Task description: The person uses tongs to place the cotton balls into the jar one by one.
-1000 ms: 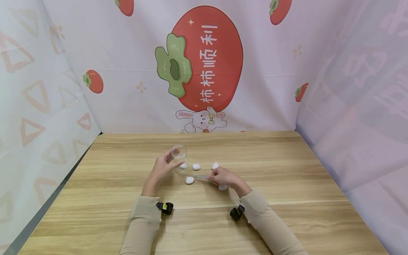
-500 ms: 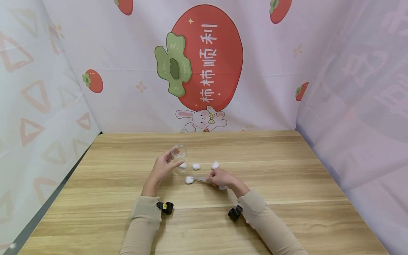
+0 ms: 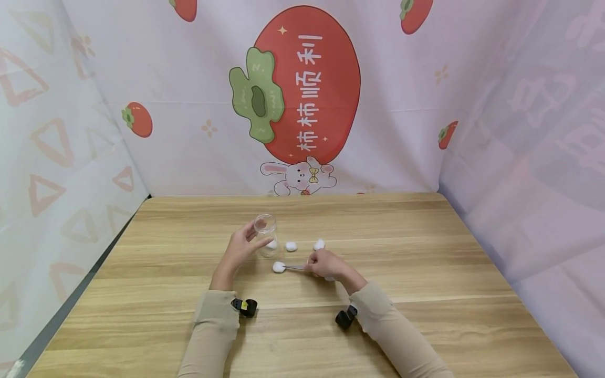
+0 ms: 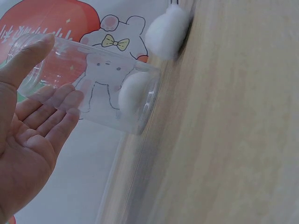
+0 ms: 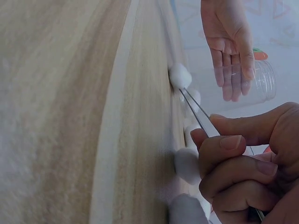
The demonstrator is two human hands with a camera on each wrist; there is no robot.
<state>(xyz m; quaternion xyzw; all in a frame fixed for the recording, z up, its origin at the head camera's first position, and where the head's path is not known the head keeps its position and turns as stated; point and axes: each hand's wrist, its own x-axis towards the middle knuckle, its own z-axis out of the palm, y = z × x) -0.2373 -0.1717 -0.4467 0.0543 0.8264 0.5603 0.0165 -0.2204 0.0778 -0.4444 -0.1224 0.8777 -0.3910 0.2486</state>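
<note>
Upright on the wooden table stands a clear jar (image 3: 267,231), its top uncovered, with a white cotton ball (image 4: 134,93) at its bottom. My left hand (image 3: 240,251) holds the jar from the left, thumb on the near side and fingers round the back. Between thumb and fingers, my right hand (image 3: 325,263) pinches metal tweezers (image 5: 200,112) pointing left. Their two tips meet a cotton ball (image 5: 179,75) in front of the jar; in the left wrist view, that part is out of sight.
Another cotton ball (image 3: 291,246) lies just right of the jar. Beyond my right hand sits a further cotton ball (image 3: 319,244), and one more cotton ball (image 3: 329,279) is partly hidden under that hand. A printed cloth (image 3: 189,157) hangs behind the table's (image 3: 378,220) far edge.
The tweezers in my right hand have moved slightly left, their tips reaching the cotton ball in front of the jar and shifting it a little left. My left hand and the jar stay put.
</note>
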